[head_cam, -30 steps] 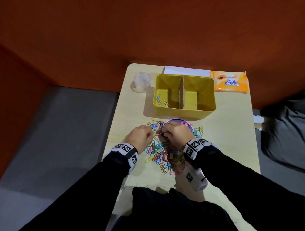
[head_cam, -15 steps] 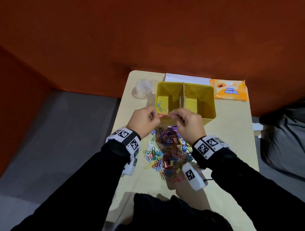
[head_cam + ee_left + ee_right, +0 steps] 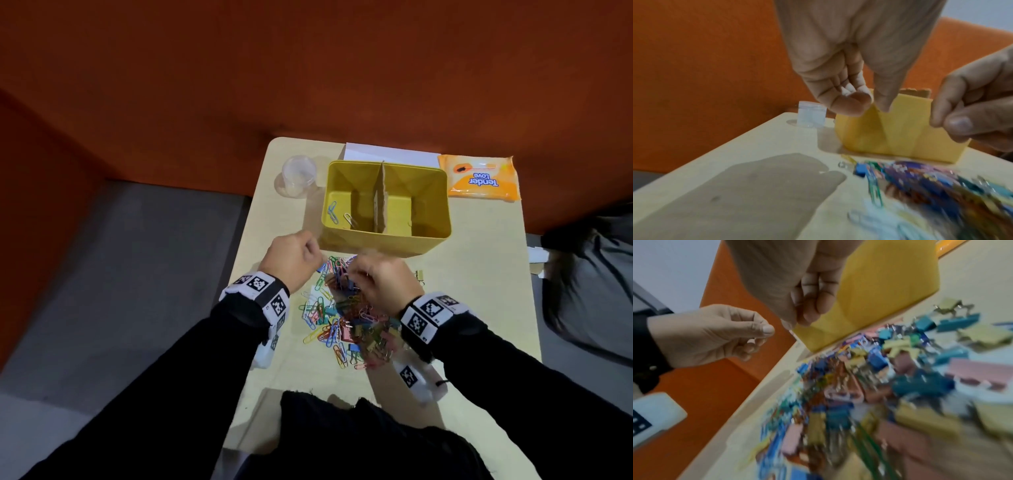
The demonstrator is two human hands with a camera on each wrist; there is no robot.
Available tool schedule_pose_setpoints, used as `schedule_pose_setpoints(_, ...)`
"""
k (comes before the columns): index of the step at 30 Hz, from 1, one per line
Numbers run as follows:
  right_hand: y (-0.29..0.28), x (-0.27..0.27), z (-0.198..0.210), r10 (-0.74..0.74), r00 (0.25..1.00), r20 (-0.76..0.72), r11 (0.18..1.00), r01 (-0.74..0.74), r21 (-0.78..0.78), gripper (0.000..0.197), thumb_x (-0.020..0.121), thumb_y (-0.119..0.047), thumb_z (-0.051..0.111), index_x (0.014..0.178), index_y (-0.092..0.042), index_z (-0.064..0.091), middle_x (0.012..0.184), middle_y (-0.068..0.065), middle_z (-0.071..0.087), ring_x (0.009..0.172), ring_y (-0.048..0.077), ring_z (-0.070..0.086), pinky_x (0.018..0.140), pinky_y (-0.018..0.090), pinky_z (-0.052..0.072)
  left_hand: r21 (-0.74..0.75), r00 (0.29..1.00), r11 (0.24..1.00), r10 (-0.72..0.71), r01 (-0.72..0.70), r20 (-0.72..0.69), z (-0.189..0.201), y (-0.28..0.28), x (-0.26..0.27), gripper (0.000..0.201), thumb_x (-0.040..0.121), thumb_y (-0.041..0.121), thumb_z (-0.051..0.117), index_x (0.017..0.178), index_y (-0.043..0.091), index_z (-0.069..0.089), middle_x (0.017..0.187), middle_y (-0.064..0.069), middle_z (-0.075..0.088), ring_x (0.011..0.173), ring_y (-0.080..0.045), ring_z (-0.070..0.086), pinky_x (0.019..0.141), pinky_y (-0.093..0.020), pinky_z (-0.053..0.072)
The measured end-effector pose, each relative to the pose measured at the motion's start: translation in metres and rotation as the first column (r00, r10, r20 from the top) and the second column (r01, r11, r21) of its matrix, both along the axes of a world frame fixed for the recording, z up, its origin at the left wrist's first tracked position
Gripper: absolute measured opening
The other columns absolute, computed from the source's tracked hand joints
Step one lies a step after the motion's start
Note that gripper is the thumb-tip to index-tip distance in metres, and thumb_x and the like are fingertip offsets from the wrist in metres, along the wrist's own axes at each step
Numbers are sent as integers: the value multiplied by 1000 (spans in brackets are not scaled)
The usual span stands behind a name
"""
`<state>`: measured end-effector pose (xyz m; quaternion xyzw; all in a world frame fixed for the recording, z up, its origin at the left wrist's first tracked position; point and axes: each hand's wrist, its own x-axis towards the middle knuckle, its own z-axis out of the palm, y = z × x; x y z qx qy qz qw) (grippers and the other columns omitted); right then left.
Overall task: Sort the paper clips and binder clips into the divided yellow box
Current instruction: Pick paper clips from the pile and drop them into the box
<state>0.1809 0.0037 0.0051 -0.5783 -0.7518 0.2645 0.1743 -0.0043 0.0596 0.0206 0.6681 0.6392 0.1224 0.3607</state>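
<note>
Behind yellow box [image 3: 383, 245]: "Tender Love" pkt [image 3: 481, 178]; both hands [image 3: 378, 286] curled, contents unclear.

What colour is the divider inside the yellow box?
Brown, like plain cardboard. The divider in the yellow box shows best in the head view.

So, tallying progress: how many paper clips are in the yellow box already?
2 visible, both in the left compartment of the yellow box: a blue paper clip and a silver paper clip. The near wall may hide more.
</note>
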Motion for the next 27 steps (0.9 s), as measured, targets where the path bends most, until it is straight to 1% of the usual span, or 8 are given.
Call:
schedule_pose_setpoints(4, -15, -7, -14, 171, 980, 98, 979, -158, -130, 17, 86, -23, 55, 90, -15, 69, 88, 4, 68, 83, 27, 64, 68, 35, 52, -206, 985, 977, -83, 51, -151, -20, -21, -9, 21, 73, 29, 76, 64, 20, 59, 71, 4, 66, 74, -20, 66, 75, -36, 57)
schedule_pose_setpoints(6, -20, -11, -16, 224, 961, 164, 967, -198, -160, 18, 85, -21, 59, 99, -17, 69, 94, 3, 67, 89, 27, 63, 69, 35, 53, -265, 971, 960, -143, 89, -191, -26, -30, -10, 21, 71, 29, 77, 65, 21, 58, 73, 2, 66, 74, -22, 66, 75, -38, 57)
schedule_pose_setpoints(8, -23, -13, -16, 267, 943, 197, 961, -246, -122, 21, 81, -22, 63, 101, -17, 69, 92, 4, 65, 86, 29, 63, 64, 37, 55, -294, 958, 949, -182, 112, -221, -28, -37, -9, 24, 69, 30, 78, 66, 21, 56, 76, 0, 66, 74, -24, 65, 74, -37, 57)
schedule_pose_setpoints(11, -26, -15, -20, 348, 917, 196, 938, -338, -82, 25, 69, -17, 72, 93, -14, 69, 81, 7, 63, 72, 31, 64, 52, 38, 55, -303, 946, 943, -216, 138, -242, -30, -45, -7, 25, 67, 28, 78, 70, 22, 54, 80, -3, 66, 76, -26, 64, 71, -36, 56)
schedule_pose_setpoints(16, -29, -24, -24, 460, 866, 195, 888, -453, -86, 28, 60, -19, 82, 86, -25, 74, 75, 3, 61, 69, 26, 62, 53, 32, 54, -296, 952, 945, -210, 139, -222, -30, -47, -5, 20, 67, 21, 73, 73, 23, 54, 82, -5, 66, 77, -29, 64, 70, -37, 56)
schedule_pose_setpoints(19, -31, -29, -26, 478, 855, 203, 878, -468, -96, 27, 65, -18, 79, 90, -25, 74, 77, 6, 62, 71, 30, 62, 54, 37, 55, -288, 954, 948, -205, 137, -219, -30, -47, -4, 19, 69, 16, 70, 71, 26, 54, 83, -5, 67, 79, -29, 64, 73, -38, 56)
schedule_pose_setpoints(23, -30, -34, -23, 478, 825, 301, 872, -487, -50, 32, 46, -16, 88, 73, -19, 72, 63, 3, 58, 54, 24, 58, 42, 26, 49, -287, 951, 947, -213, 145, -225, -32, -47, -3, 22, 70, 9, 62, 74, 28, 52, 86, -4, 65, 80, -29, 64, 73, -38, 56)
schedule_pose_setpoints(27, -32, -34, -28, 445, 825, 348, 881, -474, -3, 35, 43, -17, 88, 71, -17, 67, 64, 0, 59, 55, 20, 58, 45, 23, 46, -287, 954, 946, -214, 149, -209, -35, -47, -3, 23, 66, 8, 59, 74, 28, 51, 84, -4, 65, 79, -29, 63, 72, -39, 56)
